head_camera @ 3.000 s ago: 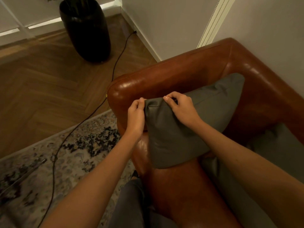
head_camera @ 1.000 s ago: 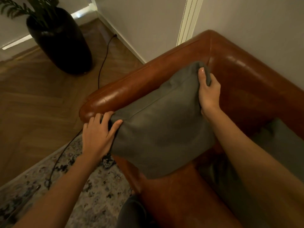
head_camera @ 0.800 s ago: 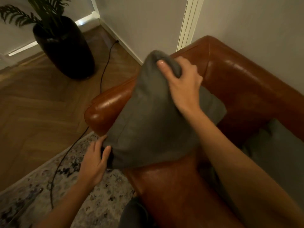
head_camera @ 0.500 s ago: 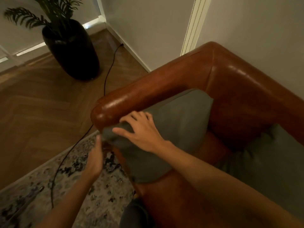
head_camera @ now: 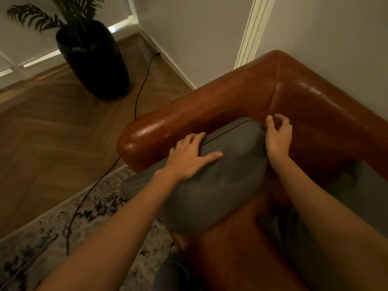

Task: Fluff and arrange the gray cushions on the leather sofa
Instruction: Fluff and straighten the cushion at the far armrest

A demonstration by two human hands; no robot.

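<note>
The cushion lies against the inner face of the sofa arm, its long axis running along that arm from the corner of the backrest out toward the front, where its lower end sticks out past the arm's rounded tip and hangs over the rug. Your left hand rests flat on the cushion's top edge near the dark seam, fingers straight and spread, thumb laid out across the fabric; it presses, it does not grip. Your right hand is at the far upper corner, where the cushion meets the backrest, fingers loosely curled; it looks to be pinching or plucking the corner fabric, though you cannot tell for sure that cloth is caught between them. So the cushion sits between your hands, mostly below and toward you from both. The overhanging end is on your left hand's side, so that hand is likely the one to draw it back onto the seat. A second cushion lies along the backrest to the right, untouched. Beyond the sofa, a cable runs across the floor past a dark plant pot.
</note>
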